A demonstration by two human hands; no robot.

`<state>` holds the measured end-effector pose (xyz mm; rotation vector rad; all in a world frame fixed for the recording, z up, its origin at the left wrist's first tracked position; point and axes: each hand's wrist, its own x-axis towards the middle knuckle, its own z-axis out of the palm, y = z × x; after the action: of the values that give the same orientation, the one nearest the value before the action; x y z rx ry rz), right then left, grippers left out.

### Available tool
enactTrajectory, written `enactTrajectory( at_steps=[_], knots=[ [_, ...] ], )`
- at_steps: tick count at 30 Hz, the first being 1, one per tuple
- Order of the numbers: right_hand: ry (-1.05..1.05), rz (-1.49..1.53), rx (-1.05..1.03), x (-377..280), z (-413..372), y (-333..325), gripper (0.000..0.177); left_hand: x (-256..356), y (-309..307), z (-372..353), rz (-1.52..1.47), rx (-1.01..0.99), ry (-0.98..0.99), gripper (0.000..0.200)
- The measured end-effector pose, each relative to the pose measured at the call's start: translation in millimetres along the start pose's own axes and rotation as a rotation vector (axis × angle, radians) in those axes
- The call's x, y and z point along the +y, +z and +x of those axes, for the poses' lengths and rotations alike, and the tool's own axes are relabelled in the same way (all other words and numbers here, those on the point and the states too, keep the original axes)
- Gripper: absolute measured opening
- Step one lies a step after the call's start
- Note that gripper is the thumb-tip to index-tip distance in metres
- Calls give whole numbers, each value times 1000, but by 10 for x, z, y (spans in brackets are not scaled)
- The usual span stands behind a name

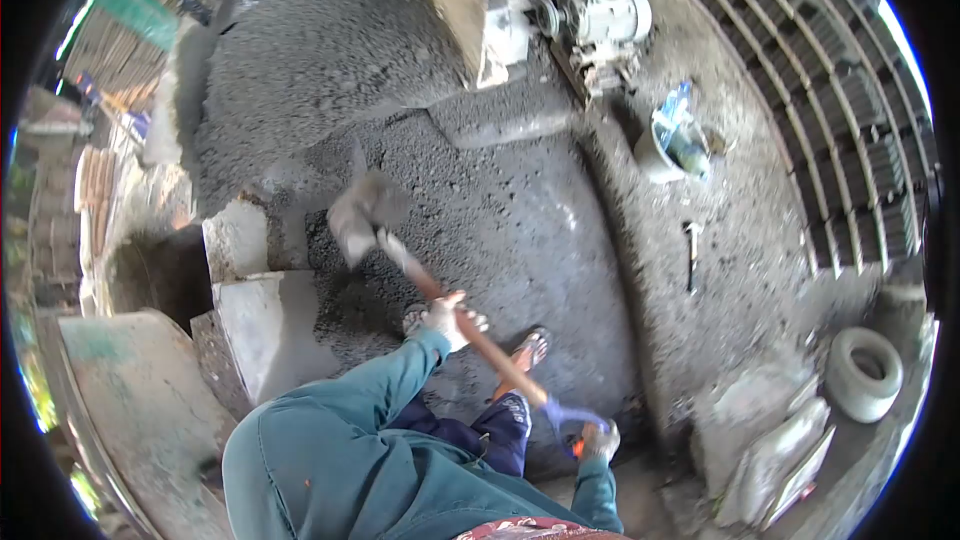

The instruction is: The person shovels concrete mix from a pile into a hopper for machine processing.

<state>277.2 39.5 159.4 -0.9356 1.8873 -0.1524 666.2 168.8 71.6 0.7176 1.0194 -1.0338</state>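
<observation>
A dark heap (pixel 310 70) spreads beyond the fingers of the left hand (pixel 443 322). The shovel (pixel 481 342), its blade (pixel 352 218) blurred ahead of those fingers, slants back to the right hand (pixel 600 439); left fingers wrap the shaft (pixel 512 376), right fingers the purple handle (pixel 562 413).

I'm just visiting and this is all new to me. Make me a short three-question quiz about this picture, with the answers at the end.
1. Which hand grips the shovel nearer its blade?
2. True or false: the hammer lies closer to the bucket than the tyre does.
3. What colour are the person's sleeves? A yellow, B blue-green, C pink.

Key:
1. The left hand; the right hand is at the handle end.
2. True.
3. B.
</observation>
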Motion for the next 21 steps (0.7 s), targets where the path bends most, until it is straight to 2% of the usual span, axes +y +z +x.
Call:
enactTrajectory(
  at_steps=[1,3,5,6,8,9,11,12,13,15,19,21],
  knots=[
    [-53,-199,56,395,281,-444,29,-5,-216,46,-116,-40,-50,26],
    [-167,-705,206,364,152,-1050,26,-452,-117,-604,38,-23,-28,20],
    [7,-372,225,381,167,-1481,28,-706,-66,-1126,25,-187,-158,18],
    [90,51,179,699,558,-1693,34,-769,132,-1591,65,-312,-163,17],
    [86,168,131,512,540,-1716,30,-785,397,-2096,156,-501,-167,18],
    [64,190,109,397,520,-1723,29,-734,601,-2334,220,-667,-115,13],
    [-6,212,80,57,431,-1759,26,-638,788,-2414,268,-803,70,12],
    [-42,221,69,-141,374,-1775,24,-549,894,-2279,255,-995,102,11],
    [-83,226,65,-294,307,-1822,23,-490,918,-2017,199,-897,29,7],
    [-147,253,53,-621,141,-1812,20,-155,1219,-2224,27,-761,16,4],
    [-212,297,14,-1163,-358,-1486,14,546,1472,-2219,37,-836,72,7],
    [-210,310,-42,-1279,-629,-1239,12,959,1590,-2228,72,-787,94,8]
  ],
)
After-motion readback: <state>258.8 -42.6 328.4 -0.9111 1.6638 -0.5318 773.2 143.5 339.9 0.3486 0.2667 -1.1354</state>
